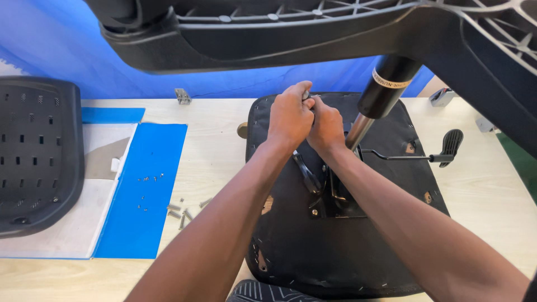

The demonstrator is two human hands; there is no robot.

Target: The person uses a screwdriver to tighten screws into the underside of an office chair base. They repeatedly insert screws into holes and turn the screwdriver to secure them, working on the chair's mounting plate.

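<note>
Low in the frame's centre, an upturned seat (pixel 335 246) lay on the table (pixel 212 162), its lever (pixel 442 150) pointing right. Above it, at centre, the left hand (pixel 290 116) and right hand (pixel 326 126) pressed together, fingers curled tight on a small part mostly hidden between them, beside the gas cylinder (pixel 380 95). Screws (pixel 180 211) lay at lower left by a blue sheet (pixel 142 190); a backrest (pixel 36 156) sat far left.

You see one label only, a narrow cream band label (pixel 391 79) with dark print, wrapped around the black gas cylinder (pixel 387 86), near its upper end, just below the chair base overhead, no packages, signs or screens elsewhere around that cylinder
</note>
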